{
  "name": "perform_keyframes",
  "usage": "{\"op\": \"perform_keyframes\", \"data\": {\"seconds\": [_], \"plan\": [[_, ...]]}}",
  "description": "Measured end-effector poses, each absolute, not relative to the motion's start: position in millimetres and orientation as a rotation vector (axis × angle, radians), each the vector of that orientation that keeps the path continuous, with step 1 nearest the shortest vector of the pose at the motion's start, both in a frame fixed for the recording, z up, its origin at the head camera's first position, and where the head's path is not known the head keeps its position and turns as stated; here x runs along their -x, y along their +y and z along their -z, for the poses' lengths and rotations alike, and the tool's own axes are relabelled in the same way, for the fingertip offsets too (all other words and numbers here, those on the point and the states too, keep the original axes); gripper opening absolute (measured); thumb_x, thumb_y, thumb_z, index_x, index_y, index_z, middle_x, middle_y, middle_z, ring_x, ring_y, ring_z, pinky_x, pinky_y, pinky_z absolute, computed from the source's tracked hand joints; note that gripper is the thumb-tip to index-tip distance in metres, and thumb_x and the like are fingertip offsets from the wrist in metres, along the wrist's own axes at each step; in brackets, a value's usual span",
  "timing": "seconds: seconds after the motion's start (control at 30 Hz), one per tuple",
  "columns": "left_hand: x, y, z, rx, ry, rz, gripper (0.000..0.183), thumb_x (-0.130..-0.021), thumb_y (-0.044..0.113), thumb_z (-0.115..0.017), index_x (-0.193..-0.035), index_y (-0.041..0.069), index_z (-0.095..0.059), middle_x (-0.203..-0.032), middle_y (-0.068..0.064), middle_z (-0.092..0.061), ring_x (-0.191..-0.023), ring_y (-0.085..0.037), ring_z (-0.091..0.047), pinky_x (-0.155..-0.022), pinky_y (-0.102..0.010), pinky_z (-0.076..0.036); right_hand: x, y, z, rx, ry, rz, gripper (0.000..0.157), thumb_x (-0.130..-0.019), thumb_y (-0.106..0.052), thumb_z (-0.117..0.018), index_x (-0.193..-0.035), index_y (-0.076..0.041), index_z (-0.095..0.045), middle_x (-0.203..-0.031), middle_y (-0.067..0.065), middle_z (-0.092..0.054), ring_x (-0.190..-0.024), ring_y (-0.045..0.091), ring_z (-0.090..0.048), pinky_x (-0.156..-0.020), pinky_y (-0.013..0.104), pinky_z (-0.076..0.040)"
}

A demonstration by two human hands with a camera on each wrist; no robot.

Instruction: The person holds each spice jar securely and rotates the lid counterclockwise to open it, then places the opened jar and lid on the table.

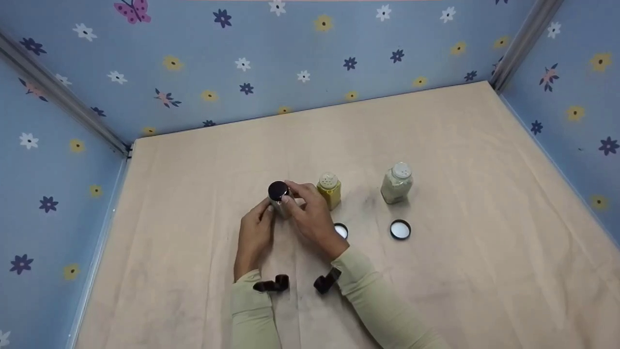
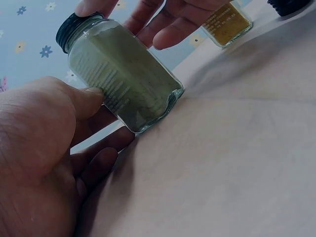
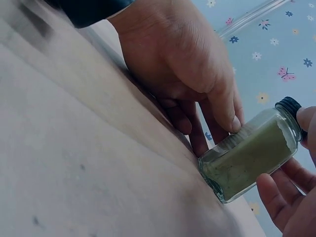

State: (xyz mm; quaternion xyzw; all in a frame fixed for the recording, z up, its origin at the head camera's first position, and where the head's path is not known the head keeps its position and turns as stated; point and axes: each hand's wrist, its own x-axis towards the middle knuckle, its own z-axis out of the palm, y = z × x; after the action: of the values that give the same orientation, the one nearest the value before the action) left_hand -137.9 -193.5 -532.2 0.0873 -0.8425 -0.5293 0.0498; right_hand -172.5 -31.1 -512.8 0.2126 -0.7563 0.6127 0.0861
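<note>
A glass spice jar of green powder stands on the cloth, with a black screw cap on top. Low on its side, the thumb and fingers of my left hand grip the glass. My right hand pinches the cap between thumb and forefinger, its other fingers spread alongside the jar. Just right of that hand is a jar of yellow powder with a perforated white shaker top. In the head view the hands cover most of the green jar's body.
Farther right stands a jar of pale powder, also with a shaker top. One loose black cap lies liner up before it; another cap is partly behind my right wrist. Flowered blue panels border the cloth-covered table.
</note>
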Motion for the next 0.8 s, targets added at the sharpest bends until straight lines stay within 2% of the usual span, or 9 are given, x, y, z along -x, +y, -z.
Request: {"op": "perform_keyframes", "data": {"seconds": [0.2,0.47,0.67,0.8], "plan": [[136.4,-196.4,533.5,-0.230,-2.557,1.639,0.038,-0.106,0.022,-0.052,-0.142,0.011,-0.058,-0.140,-0.007,-0.058,-0.134,-0.021,-0.050,-0.112,-0.039,-0.036,172.1,-30.6,512.5,-0.609,-2.280,-1.905,0.046,-0.098,-0.022,-0.068,-0.139,-0.003,-0.057,-0.114,0.007,-0.062,-0.106,0.017,-0.063,-0.082,0.033,-0.054],[136.2,-196.7,531.9,-0.246,-2.608,1.646,0.040,-0.105,0.027,-0.053,-0.145,0.017,-0.056,-0.143,-0.003,-0.056,-0.135,-0.019,-0.047,-0.112,-0.039,-0.036,172.4,-29.4,513.4,-0.586,-2.240,-1.949,0.036,-0.097,-0.022,-0.070,-0.130,-0.010,-0.065,-0.116,0.003,-0.064,-0.107,0.017,-0.064,-0.079,0.037,-0.056],[135.6,-197.1,532.5,-0.229,-2.599,1.647,0.040,-0.105,0.026,-0.054,-0.144,0.017,-0.056,-0.142,-0.003,-0.057,-0.134,-0.018,-0.048,-0.111,-0.038,-0.037,173.2,-28.9,514.5,-0.599,-2.280,-1.888,0.040,-0.100,-0.019,-0.064,-0.137,-0.007,-0.061,-0.117,0.005,-0.063,-0.109,0.016,-0.063,-0.082,0.034,-0.056],[135.3,-197.1,533.6,-0.228,-2.573,1.663,0.039,-0.104,0.024,-0.055,-0.142,0.016,-0.058,-0.139,-0.003,-0.059,-0.132,-0.018,-0.050,-0.110,-0.038,-0.038,171.6,-29.4,514.2,-0.566,-2.258,-1.925,0.037,-0.100,-0.018,-0.065,-0.135,-0.006,-0.061,-0.117,0.006,-0.066,-0.108,0.017,-0.065,-0.082,0.032,-0.055]]}}
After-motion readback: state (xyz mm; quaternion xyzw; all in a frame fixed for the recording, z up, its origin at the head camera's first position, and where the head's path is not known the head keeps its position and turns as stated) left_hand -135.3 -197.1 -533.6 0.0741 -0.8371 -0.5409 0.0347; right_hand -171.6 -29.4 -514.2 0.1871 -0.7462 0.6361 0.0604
